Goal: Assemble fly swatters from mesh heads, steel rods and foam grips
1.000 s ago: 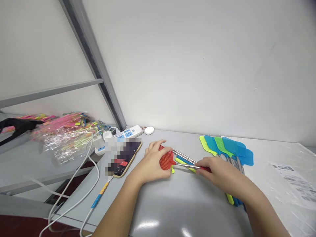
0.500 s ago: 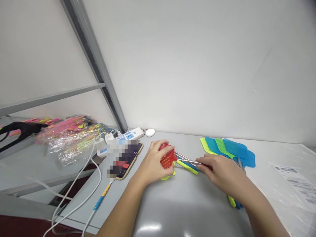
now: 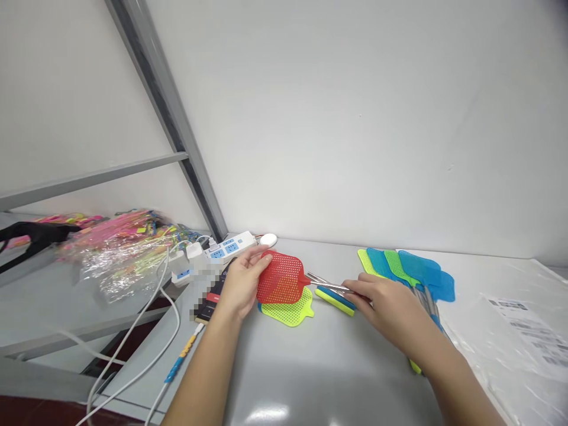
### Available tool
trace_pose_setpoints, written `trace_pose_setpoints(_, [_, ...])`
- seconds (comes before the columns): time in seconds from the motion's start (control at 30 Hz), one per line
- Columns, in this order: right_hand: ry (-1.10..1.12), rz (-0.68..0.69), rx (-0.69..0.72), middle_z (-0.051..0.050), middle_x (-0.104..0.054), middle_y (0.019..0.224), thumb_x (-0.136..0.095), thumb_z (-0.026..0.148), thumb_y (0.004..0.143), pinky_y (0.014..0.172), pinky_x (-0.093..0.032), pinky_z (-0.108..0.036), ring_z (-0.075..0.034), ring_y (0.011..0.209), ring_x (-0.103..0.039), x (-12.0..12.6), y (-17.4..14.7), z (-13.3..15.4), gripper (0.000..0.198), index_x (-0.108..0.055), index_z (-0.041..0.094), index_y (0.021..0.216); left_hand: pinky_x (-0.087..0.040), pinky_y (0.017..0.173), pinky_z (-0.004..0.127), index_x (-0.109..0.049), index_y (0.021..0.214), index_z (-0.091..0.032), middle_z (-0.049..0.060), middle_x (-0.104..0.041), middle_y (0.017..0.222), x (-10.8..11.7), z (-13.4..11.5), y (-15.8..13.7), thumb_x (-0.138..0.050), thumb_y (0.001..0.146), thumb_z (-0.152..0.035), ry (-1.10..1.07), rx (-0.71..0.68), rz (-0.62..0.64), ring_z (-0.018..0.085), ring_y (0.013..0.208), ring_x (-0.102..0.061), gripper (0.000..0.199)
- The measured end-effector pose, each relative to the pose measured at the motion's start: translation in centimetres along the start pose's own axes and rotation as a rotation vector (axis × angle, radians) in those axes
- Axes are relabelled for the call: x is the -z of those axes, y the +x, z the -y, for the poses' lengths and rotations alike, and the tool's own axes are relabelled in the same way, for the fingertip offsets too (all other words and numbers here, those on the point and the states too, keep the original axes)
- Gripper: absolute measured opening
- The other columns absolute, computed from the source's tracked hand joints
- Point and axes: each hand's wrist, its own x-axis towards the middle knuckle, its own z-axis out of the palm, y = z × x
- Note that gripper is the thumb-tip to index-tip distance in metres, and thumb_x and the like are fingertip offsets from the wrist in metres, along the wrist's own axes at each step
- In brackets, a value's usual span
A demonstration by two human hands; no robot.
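Note:
A red fly swatter point(image 3: 282, 277) with a perforated head and a thin metal shaft is held between both hands above the table. My left hand point(image 3: 243, 283) pinches the left edge of its head, thumb on top. My right hand point(image 3: 387, 303) closes around the handle end, and its fingers hide most of the grip. Below the red head lies a yellow-green fly swatter point(image 3: 293, 313). Blue and yellow grips point(image 3: 335, 300) rest on the table between the hands. Beyond my right hand, several blue and yellow-green fly swatters point(image 3: 419, 269) lie fanned out, their shafts partly behind my forearm.
To the left are a phone point(image 3: 212, 296), a white power strip point(image 3: 231, 247) and loose white cables point(image 3: 171, 319). A small white round object point(image 3: 268, 239) sits near the wall. Plastic-wrapped colourful items point(image 3: 124, 248) lie on the shelf. Clear plastic wrapping with a label point(image 3: 528, 328) covers the right side.
My left hand has moved left from around the red swatter's head to its far edge, uncovering the head and the yellow-green swatter below. My right hand has shifted slightly left, still gripping the handle.

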Motion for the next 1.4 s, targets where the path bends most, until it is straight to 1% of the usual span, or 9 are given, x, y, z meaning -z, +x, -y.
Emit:
trace_pose_setpoints(0.07, [-0.003, -0.008, -0.001, 0.002, -0.063, 0.078, -0.046, 0.032, 0.095, 0.051, -0.028, -0.025, -0.014, 0.066, -0.059, 0.2, -0.1, -0.3, 0.023, -0.069, 0.034, 0.095, -0.052, 0.067, 0.028, -0.064, 0.093, -0.015, 0.006, -0.07, 0.085, 0.3, -0.2, -0.3, -0.076, 0.072, -0.037, -0.02, 0.137, 0.128, 0.017, 0.07, -0.067, 0.033])
trace_pose_setpoints(0.13, [0.013, 0.002, 0.007, 0.002, -0.063, 0.078, -0.046, 0.032, 0.095, 0.052, -0.03, -0.025, -0.013, 0.065, -0.059, 0.5, -0.2, -0.8, 0.024, -0.069, 0.034, 0.093, -0.051, 0.063, 0.026, -0.063, 0.086, -0.014, 0.006, -0.07, 0.08, 0.3, -0.5, -0.8, -0.074, 0.075, -0.04, 0.006, 0.182, 0.213, 0.016, 0.066, -0.066, 0.03])
trace_pose_setpoints(0.27, [0.067, 0.018, 0.056, 0.002, -0.063, 0.078, -0.042, 0.034, 0.097, 0.054, -0.033, -0.025, -0.013, 0.064, -0.059, 0.8, -0.5, -1.4, 0.028, -0.07, 0.034, 0.095, -0.051, 0.064, 0.024, -0.062, 0.104, -0.019, 0.003, -0.069, 0.085, 0.3, -0.9, -1.5, -0.069, 0.08, -0.043, 0.051, 0.227, 0.348, 0.015, 0.073, -0.066, 0.034])
trace_pose_setpoints(0.4, [-0.049, -0.048, 0.094, 0.001, -0.064, 0.081, -0.041, 0.033, 0.097, 0.051, -0.029, -0.026, -0.014, 0.064, -0.059, 0.1, -0.7, -0.7, 0.027, -0.066, 0.034, 0.107, -0.053, 0.063, 0.027, -0.057, 0.115, -0.024, 0.001, -0.067, 0.08, 0.4, -0.7, -1.3, -0.068, 0.08, -0.045, 0.069, 0.174, 0.286, 0.016, 0.068, -0.066, 0.043])
trace_pose_setpoints(0.53, [-0.253, -0.101, 0.149, 0.001, -0.061, 0.074, -0.043, 0.024, 0.095, 0.049, -0.021, -0.028, -0.015, 0.062, -0.056, -0.6, -0.6, 0.0, 0.023, -0.065, 0.028, 0.094, -0.052, 0.058, 0.025, -0.057, 0.106, -0.022, 0.001, -0.066, 0.079, 0.3, -0.1, -1.0, -0.069, 0.078, -0.046, 0.166, 0.099, 0.233, 0.016, 0.066, -0.065, 0.039])
trace_pose_setpoints(0.63, [-0.29, -0.161, 0.188, 0.001, -0.062, 0.075, -0.044, 0.023, 0.094, 0.05, -0.018, -0.028, -0.015, 0.062, -0.056, -0.6, -0.6, 0.1, 0.02, -0.063, 0.027, 0.097, -0.051, 0.059, 0.025, -0.055, 0.105, -0.023, 0.0, -0.066, 0.079, 0.2, 0.0, -1.1, -0.069, 0.078, -0.045, 0.129, 0.09, 0.236, 0.016, 0.066, -0.065, 0.038])
trace_pose_setpoints(0.9, [-0.323, -0.24, 0.232, -0.001, -0.064, 0.074, -0.041, 0.019, 0.093, 0.051, -0.019, -0.03, -0.015, 0.064, -0.057, -0.5, -0.9, -0.3, 0.024, -0.064, 0.025, 0.098, -0.05, 0.06, 0.025, -0.056, 0.101, -0.023, -0.001, -0.065, 0.081, -0.9, 0.2, -1.6, -0.068, 0.078, -0.046, 0.154, 0.071, 0.242, 0.016, 0.068, -0.064, 0.035])
trace_pose_setpoints(1.17, [-0.389, -0.149, 0.249, 0.0, -0.061, 0.068, -0.045, 0.014, 0.085, 0.05, -0.019, -0.032, -0.014, 0.054, -0.055, -1.5, -0.7, 0.4, 0.023, -0.063, 0.025, 0.093, -0.046, 0.053, 0.02, -0.059, 0.095, -0.023, -0.002, -0.06, 0.076, -0.7, -0.1, -1.3, -0.068, 0.078, -0.042, 0.239, 0.085, 0.252, 0.013, 0.062, -0.06, 0.027])
trace_pose_setpoints(1.4, [-0.381, -0.239, 0.259, -0.001, -0.066, 0.076, -0.039, 0.022, 0.093, 0.052, -0.028, -0.03, -0.015, 0.058, -0.06, -1.7, -0.8, -0.2, 0.027, -0.065, 0.025, 0.101, -0.05, 0.058, 0.022, -0.057, 0.099, -0.024, 0.0, -0.063, 0.082, -0.9, -0.2, -1.3, -0.068, 0.079, -0.04, 0.18, 0.114, 0.264, 0.015, 0.067, -0.063, 0.028])
